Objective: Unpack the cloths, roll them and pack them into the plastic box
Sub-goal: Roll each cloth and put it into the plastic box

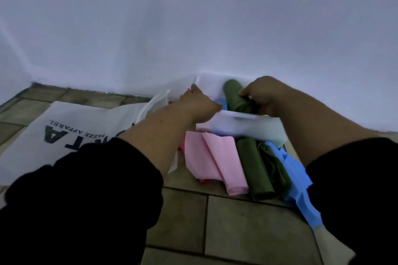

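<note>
Head view: packing looks partly done, with several cloths left to go in.
The right hand (265, 97) grips a rolled dark green cloth (233, 94) inside the translucent white plastic box (241, 128). The left hand (198, 104) rests on the box's 8 o'clock corner, and I cannot tell its grip. A folded pink cloth (215, 157), a second green roll (254, 168) and a loose blue cloth (298, 176) wait on the floor at the box's 6 o'clock.

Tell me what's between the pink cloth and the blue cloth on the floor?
A rolled green cloth beside the pink cloth, then a crumpled green cloth beside the blue cloth. The head view shows it.
</note>
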The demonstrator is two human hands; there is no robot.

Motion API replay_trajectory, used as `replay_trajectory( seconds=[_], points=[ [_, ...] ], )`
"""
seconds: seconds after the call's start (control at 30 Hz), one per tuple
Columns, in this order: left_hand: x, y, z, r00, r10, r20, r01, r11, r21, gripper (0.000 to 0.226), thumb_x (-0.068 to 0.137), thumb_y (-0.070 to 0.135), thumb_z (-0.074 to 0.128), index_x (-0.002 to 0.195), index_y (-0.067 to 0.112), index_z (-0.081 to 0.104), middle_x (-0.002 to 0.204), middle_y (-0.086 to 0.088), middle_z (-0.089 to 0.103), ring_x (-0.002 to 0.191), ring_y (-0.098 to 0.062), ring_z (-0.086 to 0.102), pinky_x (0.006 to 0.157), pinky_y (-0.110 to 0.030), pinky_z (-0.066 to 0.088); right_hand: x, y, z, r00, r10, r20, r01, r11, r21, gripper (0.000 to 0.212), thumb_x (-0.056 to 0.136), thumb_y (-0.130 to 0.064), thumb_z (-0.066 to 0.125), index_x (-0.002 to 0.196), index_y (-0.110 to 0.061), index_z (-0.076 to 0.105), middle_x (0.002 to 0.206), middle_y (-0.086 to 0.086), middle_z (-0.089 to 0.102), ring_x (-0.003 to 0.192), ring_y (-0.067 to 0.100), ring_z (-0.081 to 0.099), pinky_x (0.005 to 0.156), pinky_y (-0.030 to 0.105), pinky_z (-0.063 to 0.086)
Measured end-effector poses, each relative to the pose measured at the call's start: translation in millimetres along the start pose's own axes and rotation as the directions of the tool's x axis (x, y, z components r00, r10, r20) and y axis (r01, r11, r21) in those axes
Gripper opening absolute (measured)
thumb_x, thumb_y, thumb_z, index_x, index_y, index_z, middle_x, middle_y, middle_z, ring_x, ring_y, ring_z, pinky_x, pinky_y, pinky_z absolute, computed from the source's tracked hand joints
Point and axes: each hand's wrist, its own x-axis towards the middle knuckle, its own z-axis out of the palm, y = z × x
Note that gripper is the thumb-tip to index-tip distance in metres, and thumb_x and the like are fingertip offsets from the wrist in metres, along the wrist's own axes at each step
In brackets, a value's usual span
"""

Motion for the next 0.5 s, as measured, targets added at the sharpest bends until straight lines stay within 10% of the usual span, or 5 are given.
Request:
replay_trajectory(
  seconds=[0.23,0.5],
  points=[
    [3,1,2,0.999,-0.017,0.028,0.017,1.000,0.020,0.097,0.089,0.054,0.049,0.149,0.009,-0.011,0.158,-0.013,0.006,0.143,-0.030,0.016,0.115,-0.044,0.021,23,-15,52,0.977,-0.084,0.195,0.165,0.877,-0.451,0.021,0.078,-0.029,0.059,0.068,-0.012,0.062,0.066,0.007,0.059,0.056,0.020,0.053,0.053,0.026,0.037],
    [-1,-1,8,1.000,-0.018,-0.008,0.019,0.996,0.086,0.090,0.090,0.055,0.045,0.149,0.020,-0.014,0.159,-0.011,-0.006,0.145,-0.033,0.009,0.115,-0.052,0.018,12,-19,52,0.963,-0.135,0.235,0.266,0.637,-0.724,0.036,0.093,-0.023,0.050,0.124,-0.007,0.058,0.125,0.015,0.058,0.114,0.030,0.053,0.092,0.032,0.041]
  ],
)
